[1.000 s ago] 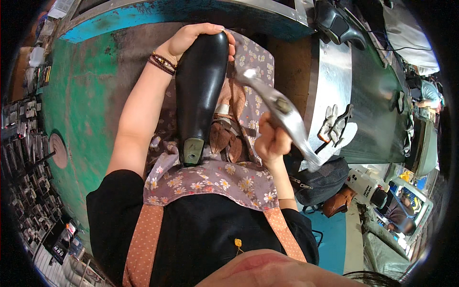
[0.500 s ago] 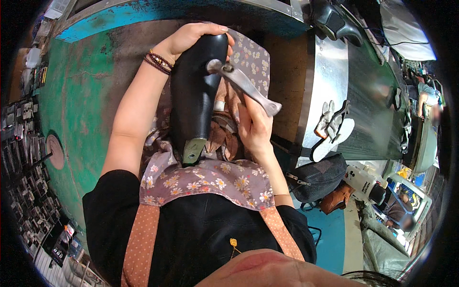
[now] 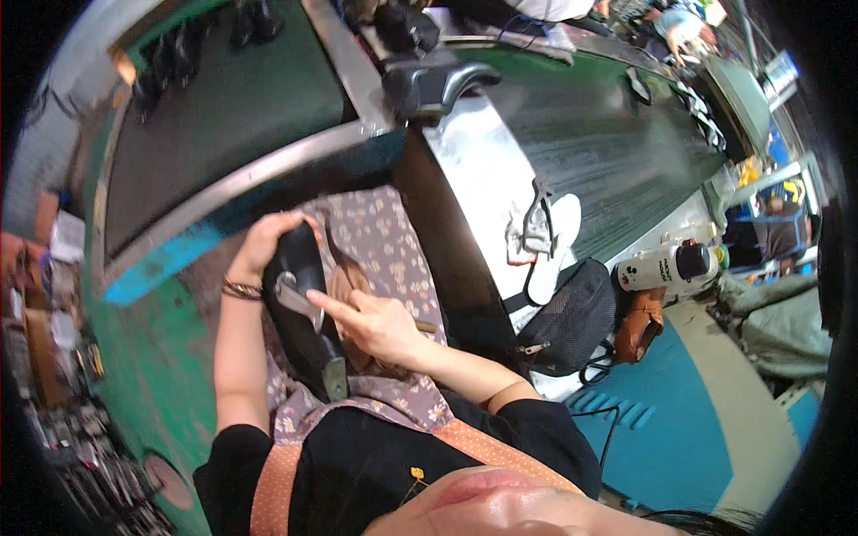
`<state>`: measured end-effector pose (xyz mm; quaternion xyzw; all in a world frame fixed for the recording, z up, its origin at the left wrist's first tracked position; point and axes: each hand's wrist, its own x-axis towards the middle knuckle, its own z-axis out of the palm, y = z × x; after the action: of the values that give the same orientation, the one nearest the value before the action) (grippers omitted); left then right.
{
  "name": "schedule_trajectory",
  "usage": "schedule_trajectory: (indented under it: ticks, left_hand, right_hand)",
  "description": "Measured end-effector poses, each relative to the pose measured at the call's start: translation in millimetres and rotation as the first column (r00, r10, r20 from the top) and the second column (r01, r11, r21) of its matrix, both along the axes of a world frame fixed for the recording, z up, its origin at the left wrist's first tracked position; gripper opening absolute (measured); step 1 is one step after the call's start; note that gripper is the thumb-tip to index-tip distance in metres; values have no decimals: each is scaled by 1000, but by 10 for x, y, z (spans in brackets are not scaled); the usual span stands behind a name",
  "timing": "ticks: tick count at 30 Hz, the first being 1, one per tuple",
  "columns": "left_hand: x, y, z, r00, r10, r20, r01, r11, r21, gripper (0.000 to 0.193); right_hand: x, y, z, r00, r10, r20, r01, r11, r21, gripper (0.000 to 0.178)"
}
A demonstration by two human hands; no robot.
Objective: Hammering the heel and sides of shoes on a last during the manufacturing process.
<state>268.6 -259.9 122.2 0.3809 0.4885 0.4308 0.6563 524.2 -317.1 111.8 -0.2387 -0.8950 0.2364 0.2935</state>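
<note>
My left hand (image 3: pixel 268 246) is wrapped over the far end of a black leather shoe upper (image 3: pixel 302 255) stretched on a last, which lies lengthwise against my apron (image 3: pixel 393 241). The green heel end of the last (image 3: pixel 334 379) points toward my chest. My right hand (image 3: pixel 380 329) grips a hammer, and its index finger reaches along to the head. The grey metal hammer head (image 3: pixel 293 297) is over the middle of the shoe; whether it touches cannot be made out. A bit of the wooden handle (image 3: pixel 424 328) sticks out beside my right hand, its remainder hidden.
A metal-edged conveyor belt (image 3: pixel 232 116) lies ahead; another dark belt (image 3: pixel 590 125) runs along the right. On the metal ledge (image 3: pixel 474 143) are a black shoe (image 3: pixel 429 87) and a white sole-shaped piece (image 3: pixel 556 255). Nearer stand a black mesh bag (image 3: pixel 572 317), brown shoe (image 3: pixel 640 326) and bottle (image 3: pixel 666 268).
The view has swung right, bringing more of the belts in. The hammer head has moved from near the shoe's far end to its middle and turned. My left hand keeps its hold.
</note>
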Motion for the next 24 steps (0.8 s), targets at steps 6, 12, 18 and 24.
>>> schedule_trajectory:
  ticks: [6, 12, 18, 24]
  left_hand:
    - [45, 328, 131, 990, -75, -116, 73, 997, -24, 35]
    - [-213, 394, 216, 992, 67, -109, -73, 996, -44, 34]
    - [-355, 210, 315, 988, 148, 33, -150, 985, 85, 36]
    - [-523, 71, -51, 877, 464, -128, -445, 882, 153, 31]
  right_hand:
    - [-82, 161, 25, 985, -25, -172, 40, 995, 89, 68]
    - [-287, 501, 175, 996, 46, -75, -38, 993, 110, 64]
    - [-535, 764, 57, 878, -69, -474, -41, 975, -218, 43]
    - [-752, 958, -114, 883, -347, -315, 73, 765, -640, 23]
